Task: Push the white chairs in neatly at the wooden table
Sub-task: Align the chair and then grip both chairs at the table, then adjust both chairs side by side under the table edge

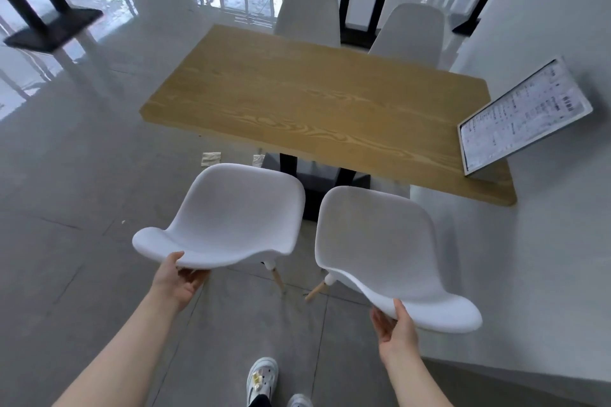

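Two white shell chairs stand side by side on the near side of the wooden table (317, 102), their seats facing it and short of its edge. My left hand (180, 277) grips the top of the backrest of the left chair (228, 211). The backrest top of the right chair (383, 251) is held by my right hand (395, 327). Both chairs have pale wooden legs showing beneath. On the far side, two more white chairs, one at the left (309, 13) and one at the right (410, 33), sit tucked against the table.
A framed notice board (522, 116) hangs on the white wall at the right, over the table's corner. The table's black pedestal base (317, 188) lies ahead of the chairs. Paper scraps (211, 158) lie on the grey floor. Other black table bases stand at the back. My shoes are below.
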